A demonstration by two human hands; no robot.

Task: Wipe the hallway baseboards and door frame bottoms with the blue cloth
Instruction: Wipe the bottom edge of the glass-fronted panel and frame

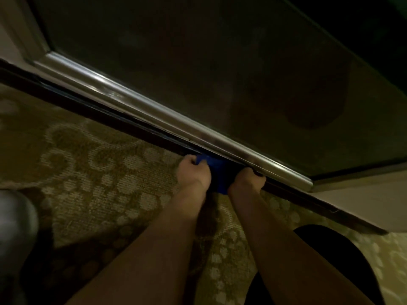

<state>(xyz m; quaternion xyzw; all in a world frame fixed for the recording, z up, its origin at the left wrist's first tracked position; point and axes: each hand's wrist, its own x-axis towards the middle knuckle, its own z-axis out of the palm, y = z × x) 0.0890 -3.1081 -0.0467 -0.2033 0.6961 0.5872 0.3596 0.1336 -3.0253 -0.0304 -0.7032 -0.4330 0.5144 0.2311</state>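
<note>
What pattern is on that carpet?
The carpet has pale floral scrolls on olive-gold, seen in the head view.

Dim overall — warm, yellowish light, source not visible. Brightest spot is the glare streak along the metal trim (114, 93), running diagonally. The dark panel (198, 62) above it is near black with only faint murky reflections. The carpet (88, 168) reads best mid-left; lower left falls into heavy shadow, and the grey object (15, 227) at the left edge is badly blurred. Forearms cast shadow onto the carpet between them. The blue cloth (217, 172) is mostly in shade, detail lost. Whole frame soft and a bit noisy — straight lines tilt and bow toward the edges, wide-angle distortion.
</note>
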